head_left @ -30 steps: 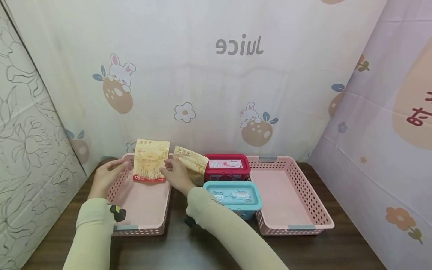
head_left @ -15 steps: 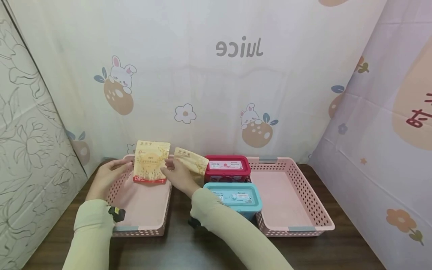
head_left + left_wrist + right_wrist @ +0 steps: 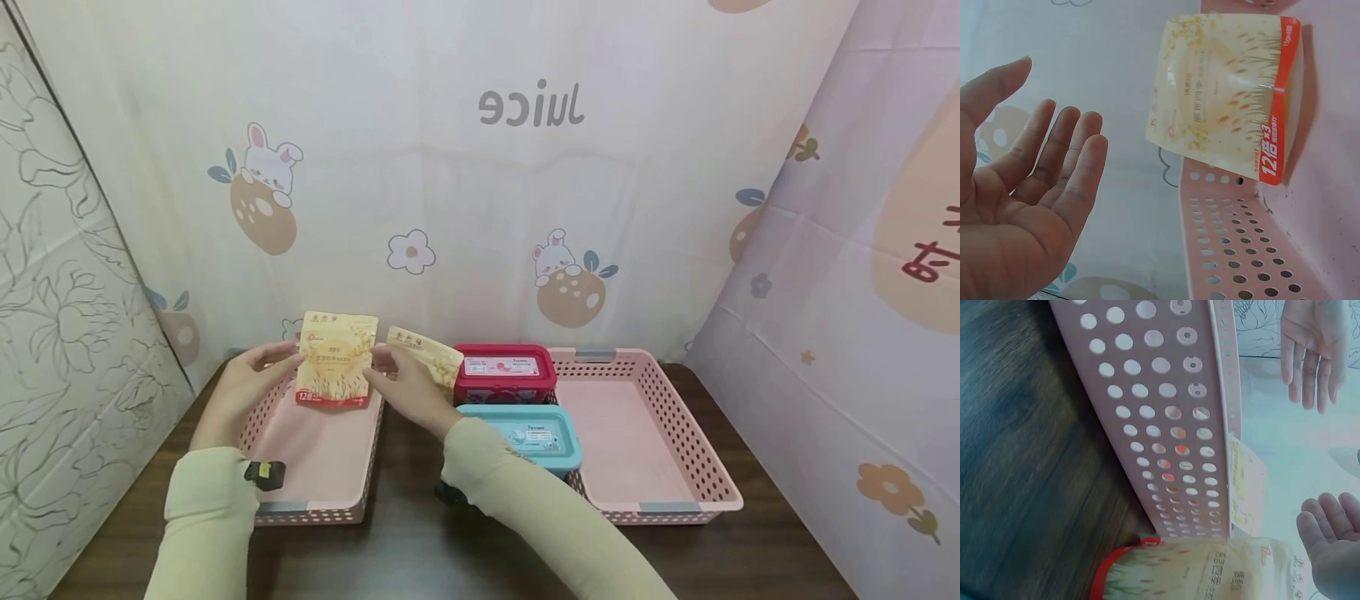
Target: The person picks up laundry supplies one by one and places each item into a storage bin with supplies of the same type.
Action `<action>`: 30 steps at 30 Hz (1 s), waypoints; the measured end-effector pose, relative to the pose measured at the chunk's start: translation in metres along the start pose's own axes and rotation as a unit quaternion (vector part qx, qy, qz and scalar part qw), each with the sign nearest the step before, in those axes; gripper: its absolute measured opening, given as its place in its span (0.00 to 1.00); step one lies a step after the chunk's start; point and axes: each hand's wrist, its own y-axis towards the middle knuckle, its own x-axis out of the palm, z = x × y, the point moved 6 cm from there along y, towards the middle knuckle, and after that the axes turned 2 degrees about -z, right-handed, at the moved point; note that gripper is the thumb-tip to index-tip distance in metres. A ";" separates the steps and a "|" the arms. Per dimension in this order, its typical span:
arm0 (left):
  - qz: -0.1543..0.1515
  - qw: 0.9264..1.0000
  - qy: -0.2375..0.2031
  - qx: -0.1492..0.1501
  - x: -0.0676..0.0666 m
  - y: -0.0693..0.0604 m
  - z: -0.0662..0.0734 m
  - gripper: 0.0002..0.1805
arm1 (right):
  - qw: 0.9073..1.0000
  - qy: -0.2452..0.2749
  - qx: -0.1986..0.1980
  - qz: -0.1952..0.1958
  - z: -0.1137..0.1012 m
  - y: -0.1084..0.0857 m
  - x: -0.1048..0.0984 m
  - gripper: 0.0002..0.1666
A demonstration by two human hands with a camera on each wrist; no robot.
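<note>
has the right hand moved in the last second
Yes: in the head view, the right hand has shifted slightly rightward, judged against the turquoise box, which the sleeve now covers more of.

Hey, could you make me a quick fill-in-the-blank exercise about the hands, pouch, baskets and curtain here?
1. The left hand and right hand are both holding ____.
2. The yellow pouch between them has a bottom band coloured ____.
3. The left basket and right basket are both coloured ____.
4. The English word printed in mirror writing on the back curtain is ____.

Missing words: nothing; red; pink; Juice.
</note>
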 end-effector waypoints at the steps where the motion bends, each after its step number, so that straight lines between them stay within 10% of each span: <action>1: -0.001 1.000 -0.001 0.001 0.001 -0.001 0.002 0.50 | 1.000 0.000 -0.003 -0.003 0.000 -0.001 -0.001 0.28; 30: -0.034 0.997 -0.004 0.071 0.046 0.004 0.024 0.33 | 0.997 -0.034 0.049 -0.044 0.010 -0.034 -0.060 0.32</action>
